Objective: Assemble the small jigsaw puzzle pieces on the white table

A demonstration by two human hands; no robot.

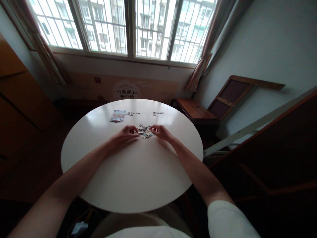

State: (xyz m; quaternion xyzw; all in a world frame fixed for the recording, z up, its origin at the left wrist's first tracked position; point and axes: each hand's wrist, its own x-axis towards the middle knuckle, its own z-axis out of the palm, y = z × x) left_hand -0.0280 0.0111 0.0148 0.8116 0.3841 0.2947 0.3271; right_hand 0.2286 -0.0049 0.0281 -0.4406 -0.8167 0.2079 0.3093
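- Head view: a round white table [128,185] fills the middle, and both bare forearms reach across it toward 12 o'clock.
- The pile of puzzle pieces [145,131] lies loose on the tabletop, a little past the table's centre toward 12 o'clock, directly between the two hands.
- The left hand [125,135] rests palm down at 9 o'clock of the pile, fingers bent, their tips touching the nearest pieces — whether they pinch one is too small to tell.
- The right hand [161,131] sits at 3 o'clock of the pile, fingers curled inward onto its edge; I cannot tell if a piece is gripped.
- A printed picture sheet [118,116] lies flat at 11 o'clock from the pile, apart from it.
- Farther out lie two small groups of pieces — the first cluster [133,113] just beside the sheet at its 3 o'clock, the second cluster [158,113] at 1 o'clock of the pile.
- A barred window [128,26] spans the wall at 12 o'clock; a wooden bench [195,112] stands off the table at 2 o'clock.
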